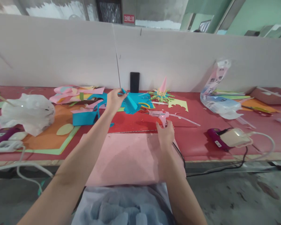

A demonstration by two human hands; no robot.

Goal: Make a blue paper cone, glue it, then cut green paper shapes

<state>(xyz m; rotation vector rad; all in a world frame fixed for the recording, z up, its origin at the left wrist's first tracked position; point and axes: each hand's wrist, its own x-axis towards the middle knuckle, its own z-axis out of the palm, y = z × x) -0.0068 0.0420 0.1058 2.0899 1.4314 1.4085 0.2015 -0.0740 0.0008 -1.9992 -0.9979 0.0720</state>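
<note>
My left hand (pixel 115 99) pinches a blue paper cone (pixel 130 102) near its tip, its wide end tilted down to the right. In my right hand (pixel 166 135) is a pink hot glue gun (pixel 161 115), its nozzle pointing left and a clear glue stick (pixel 186 119) sticking out of its back. Beyond the cone lies blue paper (pixel 142 98), with yellow-handled scissors (pixel 144 105) on it. A pink paper cone (pixel 163 85) stands upright in a ring of yellow and green paper strips behind the glue gun. A cut yellow paper piece (pixel 178 104) lies beside it.
A pink board (pixel 131 159) lies in front of me. Paper scraps (pixel 77 93) and a white plastic bag (pixel 28 109) are at the left. A black phone (pixel 134 82) leans on the white partition (pixel 72 53). Power strips (pixel 217 139) with cables lie at both sides.
</note>
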